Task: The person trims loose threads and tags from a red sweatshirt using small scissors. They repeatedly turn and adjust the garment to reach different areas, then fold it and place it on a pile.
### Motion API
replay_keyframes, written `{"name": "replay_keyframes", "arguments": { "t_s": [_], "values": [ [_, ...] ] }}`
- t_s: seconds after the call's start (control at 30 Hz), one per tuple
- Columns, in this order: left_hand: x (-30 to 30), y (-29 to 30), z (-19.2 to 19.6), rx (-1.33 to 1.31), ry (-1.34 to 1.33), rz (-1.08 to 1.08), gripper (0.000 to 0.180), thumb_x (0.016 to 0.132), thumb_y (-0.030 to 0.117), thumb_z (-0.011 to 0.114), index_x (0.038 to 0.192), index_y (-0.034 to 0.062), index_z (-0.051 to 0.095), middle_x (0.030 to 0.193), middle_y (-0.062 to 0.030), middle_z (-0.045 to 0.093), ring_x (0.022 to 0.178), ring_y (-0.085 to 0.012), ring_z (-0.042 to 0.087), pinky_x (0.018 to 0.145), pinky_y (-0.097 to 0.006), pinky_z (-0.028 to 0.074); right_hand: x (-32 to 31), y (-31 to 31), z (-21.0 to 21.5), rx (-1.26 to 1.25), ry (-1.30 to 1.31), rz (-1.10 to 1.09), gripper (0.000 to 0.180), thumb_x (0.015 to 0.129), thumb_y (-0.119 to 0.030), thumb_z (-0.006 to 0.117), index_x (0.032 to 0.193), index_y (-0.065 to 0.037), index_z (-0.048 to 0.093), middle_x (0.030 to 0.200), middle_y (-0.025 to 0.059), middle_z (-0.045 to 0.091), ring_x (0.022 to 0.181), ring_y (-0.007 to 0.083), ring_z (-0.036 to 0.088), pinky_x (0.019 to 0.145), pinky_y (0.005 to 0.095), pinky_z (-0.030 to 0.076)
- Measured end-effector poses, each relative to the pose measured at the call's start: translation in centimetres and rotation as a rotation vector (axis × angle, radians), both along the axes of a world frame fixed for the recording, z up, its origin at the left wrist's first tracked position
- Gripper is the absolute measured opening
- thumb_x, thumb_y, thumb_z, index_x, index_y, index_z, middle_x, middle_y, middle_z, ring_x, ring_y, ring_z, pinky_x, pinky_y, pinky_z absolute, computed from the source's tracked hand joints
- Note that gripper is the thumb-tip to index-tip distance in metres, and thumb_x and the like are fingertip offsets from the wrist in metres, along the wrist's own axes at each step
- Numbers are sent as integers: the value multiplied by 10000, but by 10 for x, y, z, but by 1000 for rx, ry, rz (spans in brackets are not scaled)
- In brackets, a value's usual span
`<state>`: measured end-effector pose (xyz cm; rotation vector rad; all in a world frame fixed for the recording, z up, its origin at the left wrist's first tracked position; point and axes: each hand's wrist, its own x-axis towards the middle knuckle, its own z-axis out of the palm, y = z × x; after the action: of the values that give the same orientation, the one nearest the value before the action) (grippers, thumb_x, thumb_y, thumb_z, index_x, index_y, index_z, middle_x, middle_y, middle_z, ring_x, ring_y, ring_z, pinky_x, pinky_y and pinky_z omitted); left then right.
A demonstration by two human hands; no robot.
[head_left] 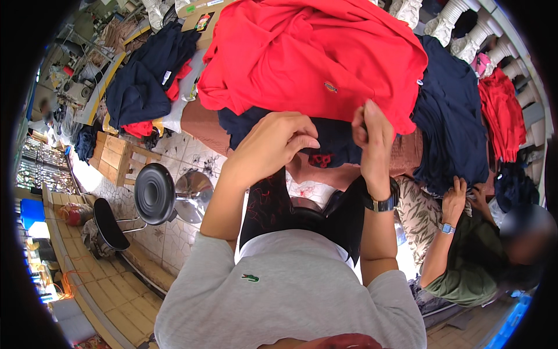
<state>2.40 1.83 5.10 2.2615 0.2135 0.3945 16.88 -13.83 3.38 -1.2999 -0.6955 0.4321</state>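
Note:
A large red garment with a small emblem lies heaped on the table in front of me. Just below its near edge is my left hand, its fingers curled and the thumb close to them; anything held there is too small to make out. My right hand, with a dark watch on the wrist, is closed in a pinch at the red fabric's lower right edge. Whether it grips the cloth or something finer is hidden. Under both hands a dark navy garment hangs over the table edge, with a small red piece on it.
Navy garments lie at left and right. At right a co-worker's hand touches the navy cloth. A black round stool and a wooden stool stand at left. White fabric-covered tubes line the far edge.

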Motion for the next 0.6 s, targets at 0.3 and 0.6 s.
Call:
{"name": "replay_keyframes", "arguments": {
  "t_s": [0.3, 0.6],
  "values": [
    [0, 21, -33, 519, -500, 338, 229, 746, 29, 774, 956, 60, 687, 916, -71, 576, 869, -306, 555, 781, -397, 462, 2, -3, -17, -183, -802, -324, 388, 761, -28, 749, 1134, -70, 651, 876, 110, 641, 668, 233, 601, 608, 334, 501],
    [-28, 23, -10, 498, -735, 216, 147, 829, -36, 697, 884, 28, 577, 983, -106, 719, 965, -320, 668, 851, -403, 496, 15, 1, -14, -96, -980, -609, 319, 692, 46, 706, 994, -57, 694, 847, 84, 569, 654, 215, 583, 586, 329, 479]
  ]
}}
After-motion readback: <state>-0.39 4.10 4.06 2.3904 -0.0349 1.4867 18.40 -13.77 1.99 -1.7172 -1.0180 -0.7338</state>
